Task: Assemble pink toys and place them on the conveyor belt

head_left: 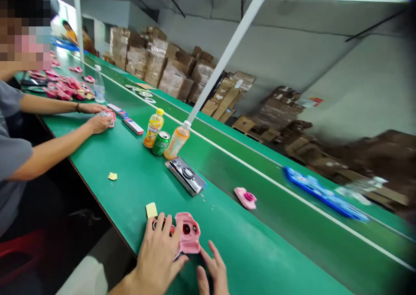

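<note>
A pink plastic shell with two dark round openings lies on the green table in front of me. My left hand is spread palm down over its left side, fingers apart, and hides part of a second pink-rimmed piece under the fingertips. At the shell's lower right edge is my right hand, its fingers apart and one fingertip at or very near the rim; nothing is gripped in it. Just beyond my left fingers lies a small pad of yellow paper.
A silver-black packaged item, a green can and two drink bottles stand ahead. A pink part and a blue tray lie on the conveyor belt. At left, a co-worker's hands hold a pink piece near a pink pile.
</note>
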A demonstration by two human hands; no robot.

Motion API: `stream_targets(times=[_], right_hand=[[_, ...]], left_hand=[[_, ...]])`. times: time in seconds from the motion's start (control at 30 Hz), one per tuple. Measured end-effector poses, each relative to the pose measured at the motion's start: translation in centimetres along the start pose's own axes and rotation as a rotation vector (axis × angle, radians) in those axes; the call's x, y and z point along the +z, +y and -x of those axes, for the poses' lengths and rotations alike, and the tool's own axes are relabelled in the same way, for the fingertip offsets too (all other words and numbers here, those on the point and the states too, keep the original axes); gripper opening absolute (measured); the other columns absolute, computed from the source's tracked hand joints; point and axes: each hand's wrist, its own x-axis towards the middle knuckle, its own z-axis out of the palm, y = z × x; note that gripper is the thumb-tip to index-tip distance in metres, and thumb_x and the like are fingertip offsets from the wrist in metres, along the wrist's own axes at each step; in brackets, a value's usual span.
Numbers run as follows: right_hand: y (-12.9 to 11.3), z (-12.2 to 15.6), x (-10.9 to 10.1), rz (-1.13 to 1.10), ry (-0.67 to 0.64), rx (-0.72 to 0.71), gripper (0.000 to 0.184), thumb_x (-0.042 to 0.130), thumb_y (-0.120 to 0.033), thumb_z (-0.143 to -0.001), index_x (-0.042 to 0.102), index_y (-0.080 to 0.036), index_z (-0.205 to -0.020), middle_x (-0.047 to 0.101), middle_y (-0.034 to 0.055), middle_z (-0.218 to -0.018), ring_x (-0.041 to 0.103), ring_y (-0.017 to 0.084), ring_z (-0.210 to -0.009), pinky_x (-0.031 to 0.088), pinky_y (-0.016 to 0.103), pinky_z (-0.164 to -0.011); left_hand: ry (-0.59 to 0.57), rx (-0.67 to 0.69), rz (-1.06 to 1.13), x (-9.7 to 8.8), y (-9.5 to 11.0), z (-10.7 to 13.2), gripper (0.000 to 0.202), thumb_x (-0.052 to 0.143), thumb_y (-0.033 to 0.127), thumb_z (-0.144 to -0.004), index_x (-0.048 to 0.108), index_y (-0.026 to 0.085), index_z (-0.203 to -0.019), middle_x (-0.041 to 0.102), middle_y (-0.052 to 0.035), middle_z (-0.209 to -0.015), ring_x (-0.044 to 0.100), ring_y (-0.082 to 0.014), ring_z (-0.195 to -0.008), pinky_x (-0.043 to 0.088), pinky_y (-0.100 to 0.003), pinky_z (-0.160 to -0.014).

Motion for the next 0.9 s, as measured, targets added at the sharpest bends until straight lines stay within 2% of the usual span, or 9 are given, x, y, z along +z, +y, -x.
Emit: stream_targets(times=[0.1, 0.2, 0.23, 0.3, 0.4, 0.43, 0.5, 0.67, 0.9], right_hand=[[-2.7, 1.5, -0.3, -0.091, -0.063, 0.096, 0.065, 0.033, -0.06, -0.101, 0.051, -0.014, -0.143, 0.052, 0.0097, -0.144, 0.057, 0.019, -0.131, 0.054, 0.028, -0.102], [-5.7, 0.7, -1.7, -0.028, 0.188, 0.081, 0.061, 0.039, -0.055, -0.101, 0.052, -0.012, -0.142, 0.055, 0.0103, -0.141, 0.057, 0.018, -0.129, 0.053, 0.027, -0.1], [-7.1, 0.0, -1.9, 0.008, 0.293, 0.029, 0.056, 0.042, -0.052, -0.101, 0.055, -0.013, -0.139, 0.057, 0.01, -0.138, 0.06, 0.017, -0.125, 0.052, 0.026, -0.099], [-10.5, -2.0, -1.7, 0.078, 0.35, -0.106, 0.042, 0.046, -0.043, -0.102, 0.062, -0.016, -0.128, 0.062, 0.0085, -0.129, 0.063, 0.014, -0.111, 0.051, 0.025, -0.096], [-15.7, -6.1, 0.5, 0.289, -0.134, -0.119, 0.028, 0.05, -0.029, -0.1, 0.068, -0.015, -0.116, 0.067, 0.0117, -0.112, 0.065, 0.018, -0.098, 0.05, 0.029, -0.087], [-17.0, -7.5, 1.5, 0.375, -0.279, -0.064, 0.024, 0.056, -0.024, -0.095, 0.069, -0.012, -0.112, 0.067, 0.0141, -0.105, 0.065, 0.022, -0.093, 0.049, 0.031, -0.081], [-18.4, -9.5, 3.1, 0.437, -0.386, -0.001, 0.016, 0.065, -0.012, -0.084, 0.07, -0.008, -0.098, 0.067, 0.0167, -0.093, 0.064, 0.023, -0.082, 0.045, 0.029, -0.07], [-18.0, -10.3, 3.1, 0.355, -0.364, -0.006, 0.016, 0.066, -0.011, -0.08, 0.07, -0.011, -0.095, 0.067, 0.0101, -0.092, 0.062, 0.016, -0.083, 0.044, 0.023, -0.072], [-16.9, -8.3, 1.5, -0.102, -0.277, 0.011, 0.022, 0.069, -0.026, -0.087, 0.07, -0.017, -0.107, 0.069, 0.0007, -0.099, 0.064, 0.009, -0.09, 0.047, 0.018, -0.085]], left_hand=[[0.173, 0.154, 0.043, 0.9, 0.6, 2.9, 0.08, 0.066, 0.046, -0.091, 0.031, 0.025, -0.159, 0.039, -0.0166, -0.159, 0.039, -0.0398, -0.144, 0.043, -0.06, -0.11], [0.306, 0.169, 0.132, -0.6, -3.5, 2.7, 0.056, 0.042, 0.025, -0.102, 0.032, 0.023, -0.158, 0.047, -0.0112, -0.152, 0.043, -0.0274, -0.139, 0.044, -0.046, -0.111], [0.296, 0.129, 0.173, -1.5, -5.3, 1.8, 0.05, 0.035, 0.021, -0.103, 0.04, 0.02, -0.153, 0.054, -0.0115, -0.143, 0.049, -0.0259, -0.132, 0.044, -0.046, -0.111], [0.123, 0.137, 0.218, -3.2, -8.5, -0.4, 0.04, 0.036, 0.022, -0.103, 0.058, 0.018, -0.136, 0.061, -0.0107, -0.126, 0.055, -0.0253, -0.116, 0.047, -0.044, -0.103], [-0.074, 0.221, 0.137, -5.0, -10.7, -3.1, 0.026, 0.052, 0.029, -0.098, 0.065, 0.018, -0.118, 0.06, -0.0103, -0.116, 0.055, -0.0274, -0.107, 0.048, -0.044, -0.094], [-0.1, 0.229, 0.115, -5.1, -10.7, -3.4, 0.026, 0.056, 0.031, -0.096, 0.065, 0.018, -0.116, 0.059, -0.0106, -0.115, 0.054, -0.0281, -0.107, 0.048, -0.043, -0.093], [-0.105, 0.195, 0.1, -4.9, -10.1, -3.4, 0.028, 0.06, 0.035, -0.094, 0.063, 0.017, -0.115, 0.058, -0.0111, -0.115, 0.054, -0.0297, -0.108, 0.047, -0.044, -0.092], [-0.015, 0.044, 0.194, -3.0, -7.8, -2.0, 0.031, 0.054, 0.029, -0.094, 0.063, 0.017, -0.12, 0.06, -0.0137, -0.118, 0.052, -0.0347, -0.114, 0.044, -0.051, -0.096], [-0.089, 0.0, 1.074, -2.8, -6.3, -2.5, 0.049, 0.045, 0.027, -0.092, 0.055, 0.02, -0.14, 0.068, -0.0079, -0.127, 0.064, -0.0227, -0.111, 0.049, -0.029, -0.096]])
